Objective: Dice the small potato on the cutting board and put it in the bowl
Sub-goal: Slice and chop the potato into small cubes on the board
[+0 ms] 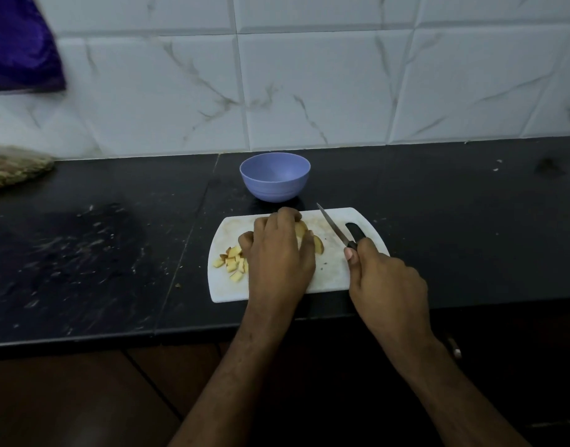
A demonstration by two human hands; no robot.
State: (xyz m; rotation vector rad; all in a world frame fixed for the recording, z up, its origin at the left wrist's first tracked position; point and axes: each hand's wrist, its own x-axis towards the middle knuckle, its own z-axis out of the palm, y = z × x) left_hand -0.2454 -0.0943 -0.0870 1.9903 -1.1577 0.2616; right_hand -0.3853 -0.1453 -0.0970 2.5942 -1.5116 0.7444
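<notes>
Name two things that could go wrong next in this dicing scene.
1. The left hand covers the potato, fingers curled over it; the knife in the right hand could nick them.
2. The dice lie near the board's left edge, far from the bowl; some may spill.

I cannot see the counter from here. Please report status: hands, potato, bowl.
Left hand holds uncut potato on cutting board. Right hand grips knife, blade raised. Diced pieces on board; bowl looks empty.

One bowl [275, 176], one cutting board [328, 272], one knife [336, 232], two hands, one heap of potato bits [232, 262].
</notes>
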